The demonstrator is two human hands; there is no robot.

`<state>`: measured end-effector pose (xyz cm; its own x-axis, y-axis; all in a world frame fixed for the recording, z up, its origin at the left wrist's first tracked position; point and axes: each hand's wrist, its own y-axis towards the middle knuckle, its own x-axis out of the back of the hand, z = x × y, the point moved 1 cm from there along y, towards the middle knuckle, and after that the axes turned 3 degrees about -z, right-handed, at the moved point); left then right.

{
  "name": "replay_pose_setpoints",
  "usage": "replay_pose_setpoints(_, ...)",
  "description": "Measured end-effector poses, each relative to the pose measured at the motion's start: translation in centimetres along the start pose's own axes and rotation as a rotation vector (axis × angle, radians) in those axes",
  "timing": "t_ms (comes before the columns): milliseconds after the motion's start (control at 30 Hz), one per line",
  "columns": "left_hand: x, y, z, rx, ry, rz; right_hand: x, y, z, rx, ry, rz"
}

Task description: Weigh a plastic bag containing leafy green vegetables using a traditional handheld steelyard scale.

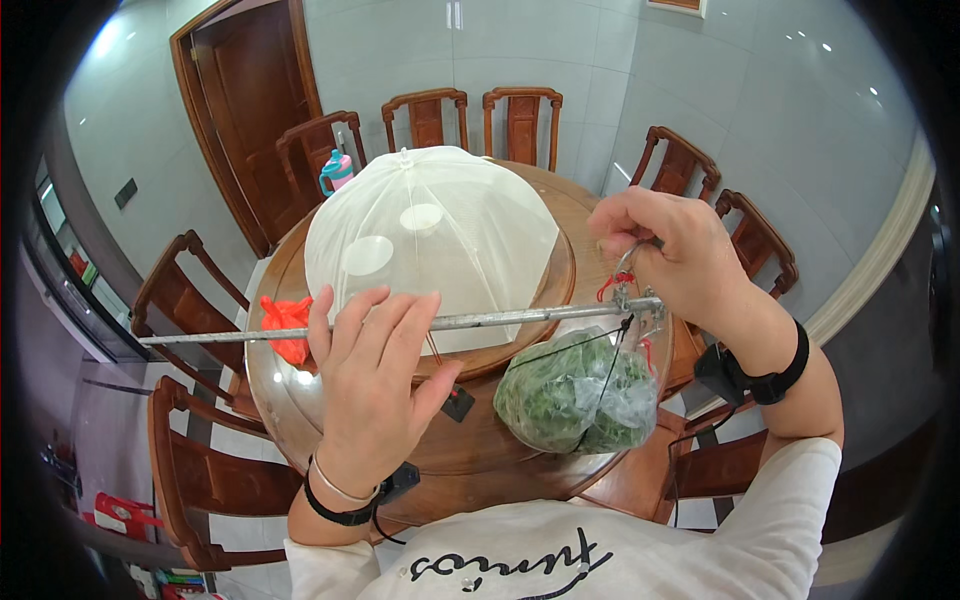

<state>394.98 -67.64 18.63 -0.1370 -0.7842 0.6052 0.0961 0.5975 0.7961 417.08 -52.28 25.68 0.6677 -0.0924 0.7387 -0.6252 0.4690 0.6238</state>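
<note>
A metal steelyard beam [510, 318] hangs nearly level across the view. My right hand [671, 240] grips the metal hanging hook [624, 259] near its right end. Below that end, a clear plastic bag of green leafy vegetables [574, 397] hangs by black cord. My left hand [379, 375] is spread over the beam, fingers apart and holding nothing; whether it touches the beam I cannot tell. Beside my left thumb hangs a dark counterweight [457, 403] on a thin reddish cord, whose top my hand partly hides.
A white mesh food cover [480, 240] stands on the round wooden table's turntable [564, 277]. A red plastic bag [289, 352] lies at the left, and a pink and teal cup [337, 171] at the back. Wooden chairs [523, 127] ring the table.
</note>
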Motion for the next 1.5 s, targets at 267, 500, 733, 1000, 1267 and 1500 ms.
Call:
replay_pose_setpoints(267, -0.4, 0.9, -0.2, 0.064, 0.207, -0.178, 0.6, 0.9, 1.1, -0.026, 0.04, -0.013)
replay_pose_setpoints(500, -1.1, 0.6, 0.5, 0.119, 0.085, -0.193, 0.9, 0.9, 0.6, -0.056, 0.005, 0.022)
replay_pose_setpoints(733, -1.8, 0.3, 1.2, 0.135, 0.03, -0.258, 0.9, 0.9, 0.5, -0.057, 0.071, 0.003)
replay_pose_setpoints(1000, -1.2, 0.3, 0.8, 0.101, 0.119, -0.258, 1.1, 0.7, 0.8, 0.05, -0.015, 0.031)
replay_pose_setpoints(1267, 0.0, 0.4, 1.3, 0.141, 0.235, -0.281, 1.1, 0.1, 1.0, 0.04, -0.071, 0.049)
replay_pose_setpoints(1500, -1.1, -0.4, 1.3, 0.143, 0.165, -0.276, 0.9, -0.6, 0.5, 0.038, -0.063, 0.022)
